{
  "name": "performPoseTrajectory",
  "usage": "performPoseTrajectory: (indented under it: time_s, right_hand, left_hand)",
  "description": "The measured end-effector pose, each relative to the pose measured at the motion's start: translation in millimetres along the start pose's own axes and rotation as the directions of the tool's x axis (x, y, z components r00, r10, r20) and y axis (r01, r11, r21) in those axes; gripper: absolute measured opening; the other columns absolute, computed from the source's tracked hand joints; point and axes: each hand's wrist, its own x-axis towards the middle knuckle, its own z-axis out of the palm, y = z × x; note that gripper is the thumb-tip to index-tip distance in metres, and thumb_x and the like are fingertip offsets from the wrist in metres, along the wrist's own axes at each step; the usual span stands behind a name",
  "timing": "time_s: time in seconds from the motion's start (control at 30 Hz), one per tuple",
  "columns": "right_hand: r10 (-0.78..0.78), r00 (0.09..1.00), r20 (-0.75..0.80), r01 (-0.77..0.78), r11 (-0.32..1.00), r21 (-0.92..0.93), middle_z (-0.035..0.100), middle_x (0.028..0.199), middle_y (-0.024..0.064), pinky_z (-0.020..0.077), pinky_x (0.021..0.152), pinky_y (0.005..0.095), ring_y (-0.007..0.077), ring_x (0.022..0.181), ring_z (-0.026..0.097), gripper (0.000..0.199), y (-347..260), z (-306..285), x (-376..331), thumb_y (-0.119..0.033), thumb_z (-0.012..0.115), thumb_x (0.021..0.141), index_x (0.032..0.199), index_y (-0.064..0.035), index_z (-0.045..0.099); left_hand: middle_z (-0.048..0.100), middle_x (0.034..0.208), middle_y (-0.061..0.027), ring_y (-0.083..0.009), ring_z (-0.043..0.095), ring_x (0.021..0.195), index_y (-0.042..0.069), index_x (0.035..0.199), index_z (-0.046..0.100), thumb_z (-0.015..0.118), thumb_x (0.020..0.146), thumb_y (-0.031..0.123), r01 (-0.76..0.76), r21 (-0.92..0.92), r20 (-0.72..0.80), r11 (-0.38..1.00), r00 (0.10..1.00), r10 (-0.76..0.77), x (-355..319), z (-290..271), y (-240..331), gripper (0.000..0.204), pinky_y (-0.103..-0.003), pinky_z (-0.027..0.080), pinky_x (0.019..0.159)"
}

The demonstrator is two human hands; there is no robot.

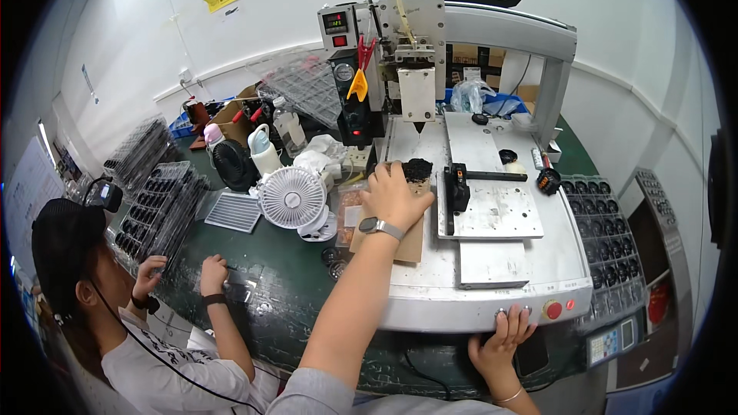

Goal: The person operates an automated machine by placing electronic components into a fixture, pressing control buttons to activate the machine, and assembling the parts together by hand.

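My left hand (392, 198), wearing a wristwatch (382, 227), reaches over a brown cardboard piece (406, 250) on the left side of the white machine bed. Its thumb is apart from the fingers, and the fingertips are beside a heap of small black pieces (417, 170). What lies under the palm is hidden. My right hand (503, 342) is at the machine's front panel (453, 313), fingertips against its upper part and thumb apart, left of a red button (552, 309). On the machine's sliding plate (500, 215) sits a black fixture (458, 188) with a bar.
A pointed nozzle (419, 124) hangs above the bed. Left stand a white fan (292, 198), bottles and stacked plastic trays (154, 215). A co-worker (154, 338) sits at the left, both hands over the green table (284, 300). Trays of round black parts (603, 234) lie right.
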Motion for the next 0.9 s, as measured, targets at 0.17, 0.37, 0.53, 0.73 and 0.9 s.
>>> performPoseTrajectory:
  time_s: [0.17,0.37,0.53,0.73,0.9]
  right_hand:
    - [-0.007,1.0,-0.009,0.007,1.0,0.004,0.033,0.145,0.0262,-0.0029,0.116,0.0614,0.0493,0.143,0.017,0.069,-2.4,-0.7,2.5,-0.017,0.065,0.072,0.132,0.0005,0.036]
    - [-0.019,1.0,-0.009,0.019,1.0,0.007,0.031,0.146,0.0329,-0.0028,0.115,0.0607,0.0498,0.141,0.019,0.074,-1.7,-0.9,1.6,-0.015,0.066,0.072,0.135,0.0023,0.032]
    - [-0.019,1.0,-0.019,0.019,1.0,0.002,0.032,0.146,0.0333,-0.0017,0.115,0.0614,0.0503,0.141,0.02,0.073,-2.1,-0.4,2.3,-0.014,0.065,0.072,0.134,0.0025,0.033]
    - [-0.013,1.0,-0.016,0.013,1.0,0.002,0.032,0.145,0.0334,-0.0013,0.115,0.0619,0.0508,0.14,0.021,0.071,-2.3,0.1,1.8,-0.014,0.064,0.072,0.134,0.003,0.033]
    - [-0.017,1.0,-0.011,0.017,1.0,0.0,0.031,0.146,0.0308,-0.0015,0.115,0.0619,0.0502,0.141,0.019,0.072,-1.3,-1.3,3.4,-0.016,0.065,0.071,0.133,0.0025,0.034]
  left_hand:
    - [0.046,0.13,-0.0189,-0.0381,0.045,0.122,0.006,0.133,0.049,0.074,0.067,0.046,-0.03,-0.11,-0.148,0.993,0.989,0.013,-3.4,1.7,-3.1,0.08,-0.05,0.039,0.102]
    - [0.048,0.126,-0.0183,-0.0371,0.046,0.12,0.004,0.125,0.056,0.074,0.067,0.045,-0.064,-0.25,-0.186,0.966,0.982,0.017,-0.1,7.6,-7.4,0.073,-0.046,0.04,0.101]
    - [0.05,0.122,-0.0165,-0.0347,0.049,0.117,0.003,0.119,0.059,0.075,0.067,0.044,-0.01,-0.335,-0.152,0.942,0.987,-0.043,0.4,5.7,-6.7,0.068,-0.045,0.041,0.1]
    - [0.051,0.121,-0.0157,-0.0334,0.05,0.117,0.003,0.116,0.061,0.075,0.067,0.043,-0.014,-0.34,-0.172,0.94,0.984,-0.048,-0.2,5.5,-7.2,0.065,-0.044,0.042,0.1]
    - [0.053,0.12,-0.0155,-0.0325,0.054,0.114,0.003,0.115,0.062,0.076,0.067,0.043,-0.014,-0.364,-0.179,0.931,0.982,-0.056,0.5,2.5,-6.7,0.064,-0.042,0.044,0.098]
